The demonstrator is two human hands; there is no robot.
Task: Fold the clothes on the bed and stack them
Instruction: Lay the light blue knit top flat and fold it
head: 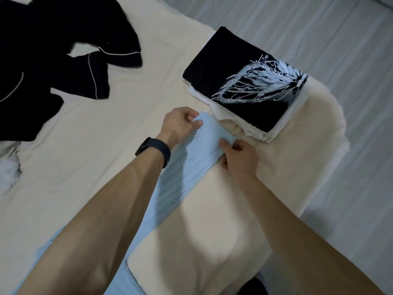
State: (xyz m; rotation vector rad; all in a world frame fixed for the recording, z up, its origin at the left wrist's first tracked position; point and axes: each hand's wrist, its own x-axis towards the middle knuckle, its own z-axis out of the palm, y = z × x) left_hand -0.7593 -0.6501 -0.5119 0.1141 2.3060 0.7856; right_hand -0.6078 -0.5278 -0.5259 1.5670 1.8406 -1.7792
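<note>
The left hand [180,124] and the right hand [240,158] pinch the far end of the light blue knit [191,165], a long soft strip with rows of small holes. It lies on the cream bed [102,150], near the folded stack [240,81].

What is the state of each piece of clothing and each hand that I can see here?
Light blue knit: lies as a long strip on the bed, far end held.
Left hand: pinches the knit's far corner.
Right hand: pinches the knit's right edge.
Stack: folded, black printed shirt on top.
Black garment with white piping: unfolded, crumpled.
</note>
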